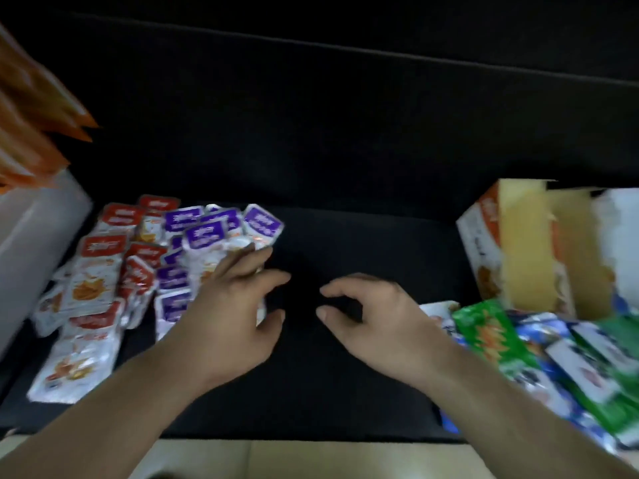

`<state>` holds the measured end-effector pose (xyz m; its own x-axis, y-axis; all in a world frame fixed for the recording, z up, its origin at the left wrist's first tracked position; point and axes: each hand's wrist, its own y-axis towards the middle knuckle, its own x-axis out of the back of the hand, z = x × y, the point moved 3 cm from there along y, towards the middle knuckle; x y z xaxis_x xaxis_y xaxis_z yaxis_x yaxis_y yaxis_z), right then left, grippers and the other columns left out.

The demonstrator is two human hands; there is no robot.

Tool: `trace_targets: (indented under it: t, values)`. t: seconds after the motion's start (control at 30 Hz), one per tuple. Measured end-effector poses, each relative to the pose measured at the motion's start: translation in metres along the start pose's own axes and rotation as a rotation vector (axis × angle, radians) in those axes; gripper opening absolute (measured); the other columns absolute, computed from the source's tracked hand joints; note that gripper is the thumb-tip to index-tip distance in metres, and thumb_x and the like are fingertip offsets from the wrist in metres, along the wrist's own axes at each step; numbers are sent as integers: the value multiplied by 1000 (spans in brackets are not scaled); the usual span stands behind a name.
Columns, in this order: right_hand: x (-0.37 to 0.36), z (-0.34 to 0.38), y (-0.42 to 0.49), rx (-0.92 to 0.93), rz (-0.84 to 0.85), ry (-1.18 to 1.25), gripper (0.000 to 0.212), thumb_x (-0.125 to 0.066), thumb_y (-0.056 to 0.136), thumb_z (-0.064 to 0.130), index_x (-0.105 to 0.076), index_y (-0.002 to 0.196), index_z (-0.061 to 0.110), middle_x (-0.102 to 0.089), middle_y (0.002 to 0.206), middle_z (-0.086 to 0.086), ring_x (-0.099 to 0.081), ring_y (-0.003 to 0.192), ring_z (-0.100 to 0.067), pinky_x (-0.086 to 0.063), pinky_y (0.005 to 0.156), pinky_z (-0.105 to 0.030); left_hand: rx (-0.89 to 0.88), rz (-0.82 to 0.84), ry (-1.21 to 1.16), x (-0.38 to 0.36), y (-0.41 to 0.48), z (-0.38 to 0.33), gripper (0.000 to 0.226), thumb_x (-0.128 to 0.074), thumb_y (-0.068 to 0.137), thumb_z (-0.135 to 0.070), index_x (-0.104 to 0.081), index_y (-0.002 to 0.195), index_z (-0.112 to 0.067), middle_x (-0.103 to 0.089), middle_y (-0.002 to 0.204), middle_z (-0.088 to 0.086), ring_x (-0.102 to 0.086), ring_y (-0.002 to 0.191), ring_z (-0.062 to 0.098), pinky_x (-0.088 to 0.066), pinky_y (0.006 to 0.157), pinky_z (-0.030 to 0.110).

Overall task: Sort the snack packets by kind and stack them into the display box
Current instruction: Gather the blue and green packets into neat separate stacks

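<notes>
two hands hover over a dark cushion, close together but not touching. the left hand has its fingers spread loose over the near edge of a heap of purple-labelled packets, fingertips at the packets; blur hides whether they touch. i count about seven purple labels. just left of them lie the red-labelled packets, about six labels, the two kinds overlapping where they meet. the right hand is loosely curled with thumb and forefinger apart, holding nothing. one display box sits at the right, open, its tan inside showing. in front of it lies a mixed heap: at least two green packets and several blue packets, too blurred to count. at far left, one white container holds orange packs.
</notes>
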<state>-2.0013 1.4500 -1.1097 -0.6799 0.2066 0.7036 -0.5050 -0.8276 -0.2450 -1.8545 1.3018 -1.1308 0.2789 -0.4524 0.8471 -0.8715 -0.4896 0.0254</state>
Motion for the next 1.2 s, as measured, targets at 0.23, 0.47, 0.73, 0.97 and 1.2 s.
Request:
trace_targets:
  t: [0.23,0.47,0.73,0.97,1.2]
  values:
    - [31,-84,-74,-161,-280,56,26,-71,87,36,-76,111,27,-74,109,13,-64,105,-7,-48,88,-16,-139,460,8,-64,20,-110,58,-63,97,-44,-42,152,-43,-10,169,-22,1,153,-4,-5,117,13]
    - [78,-143,-129,-266,-553,-124,31,-66,81,35,-75,108,24,-69,121,-2,-61,119,-34,-56,90,-44,-160,766,73,-121,38,-184,78,-61,99,-43,-12,158,-54,2,167,-24,-3,156,5,-11,121,18]
    - [47,-179,-142,-331,-349,-338,54,-50,75,47,-67,124,33,-51,152,-13,-39,143,-50,-23,114,-68,-200,630,409,-161,16,-200,85,-45,97,-66,15,156,-55,15,172,4,8,159,29,-25,124,44]
    - [28,-164,-129,-143,-239,-490,53,-54,81,45,-69,128,23,-50,156,-7,-31,152,-38,-10,121,-58,-223,614,462,-134,12,-158,87,-47,96,-67,11,159,-51,14,173,-6,7,160,18,-21,125,41]
    - [6,-163,-120,-92,-87,-465,51,-48,90,47,-69,129,20,-60,146,-11,-56,137,-31,-24,117,-46,-220,505,282,-142,5,-148,91,-51,95,-56,3,165,-32,17,170,-14,10,158,7,-8,130,29]
